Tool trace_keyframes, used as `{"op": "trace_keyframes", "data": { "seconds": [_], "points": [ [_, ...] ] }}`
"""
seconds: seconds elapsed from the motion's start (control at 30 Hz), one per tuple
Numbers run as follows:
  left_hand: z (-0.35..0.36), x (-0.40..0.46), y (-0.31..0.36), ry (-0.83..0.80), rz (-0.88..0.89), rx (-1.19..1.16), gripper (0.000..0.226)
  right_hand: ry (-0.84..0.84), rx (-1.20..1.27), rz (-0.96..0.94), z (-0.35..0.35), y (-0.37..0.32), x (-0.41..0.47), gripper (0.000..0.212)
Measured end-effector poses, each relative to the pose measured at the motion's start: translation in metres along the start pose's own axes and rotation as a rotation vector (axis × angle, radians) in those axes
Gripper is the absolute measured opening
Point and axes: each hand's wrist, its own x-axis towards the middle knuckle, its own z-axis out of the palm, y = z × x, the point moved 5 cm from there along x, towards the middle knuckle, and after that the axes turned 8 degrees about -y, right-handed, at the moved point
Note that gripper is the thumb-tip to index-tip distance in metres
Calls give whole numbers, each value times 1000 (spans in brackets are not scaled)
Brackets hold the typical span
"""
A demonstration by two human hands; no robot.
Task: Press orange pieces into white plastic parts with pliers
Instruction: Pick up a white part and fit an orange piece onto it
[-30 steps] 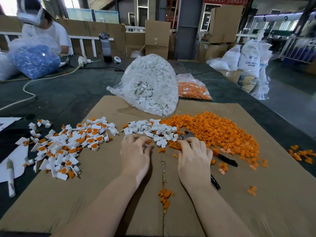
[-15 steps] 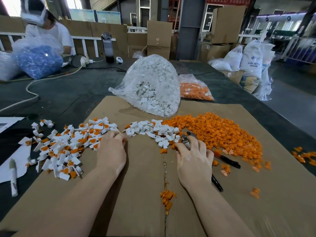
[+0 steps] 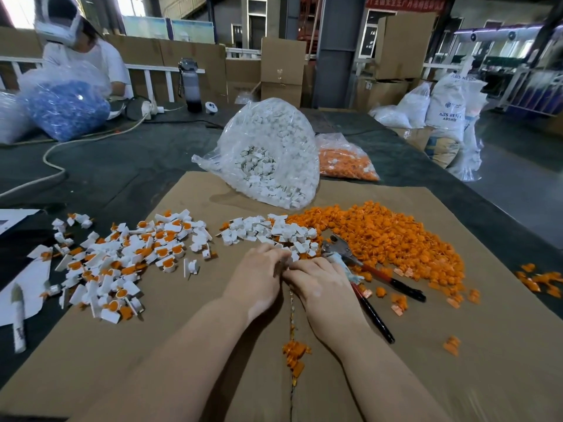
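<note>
I see bare cardboard open near my forearms; ahead, white parts and the orange heap crowd it; pliers block the right, assembled pieces the left.

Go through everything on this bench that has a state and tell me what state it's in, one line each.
Pliers: lying on the cardboard, handles spread, unheld.
Left hand: fingers curled at the white parts, grip contents hidden.
Right hand: fingers curled beside the left, contents hidden.
Bag of white parts: open toward the cardboard.
Left pile: white parts with orange pieces fitted.
Marker: lying flat.
</note>
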Motion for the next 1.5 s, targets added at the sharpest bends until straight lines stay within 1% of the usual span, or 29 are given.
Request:
{"op": "trace_keyframes", "data": {
  "seconds": [0.1, 0.17, 0.23, 0.3, 0.33, 0.37, 0.43, 0.5, 0.6, 0.67, 0.8, 0.93, 1.03, 1.1, 1.13, 1.23, 1.37, 1.5],
  "points": [
    [-3, -3, -1, 54, -46, -47, 12, -34, 100, 34, 3, 3, -1, 9],
    [-4, -5, -2, 65, -69, -60, 7, -20, 138, 58, 3, 5, -3, 10],
    [-4, -7, 0, 67, -62, -72, 14, -3, 169, 79, 2, 6, -4, 18],
    [-2, -9, 3, 43, -27, -99, 33, 7, 174, 84, 0, 5, -5, 32],
    [-1, -10, 4, 23, -11, -107, 38, 5, 177, 85, -1, 5, -5, 34],
    [0, -11, 6, 11, 0, -109, 38, 0, 186, 90, -2, 5, -5, 31],
    [0, -13, 8, 18, 8, -128, 29, 11, 214, 98, -4, 5, -6, 22],
    [0, -15, 10, 35, 16, -167, 21, 56, 233, 108, -8, 6, -7, 13],
    [-2, -19, 12, 73, 36, -194, 14, 110, 257, 145, -13, 8, -9, 11],
    [-3, -23, 13, 113, 36, -192, 16, 124, 281, 165, -13, 9, -10, 12],
    [-5, -25, 10, 183, -36, -221, 17, 128, 348, 235, -12, 15, -11, 8],
    [-3, -25, 15, 166, -24, -225, 16, 123, 376, 274, -12, 17, -11, 7],
    [-2, -25, 15, 142, 5, -187, 30, 147, 421, 314, -13, 20, -13, 7],
    [-1, -24, 12, 122, -14, -196, 32, 162, 475, 353, -13, 24, -14, 8],
    [0, -24, 11, 112, -23, -211, 29, 166, 506, 370, -12, 26, -14, 8],
    [3, -24, 12, 89, -19, -225, 7, 177, 559, 398, -12, 28, -15, 7],
    [5, -23, 12, 103, -7, -163, 14, 188, 585, 415, -11, 30, -16, 7],
    [1, -24, 14, 128, 22, -169, 19, 189, 607, 426, -10, 30, -16, 7]
  ]
}}
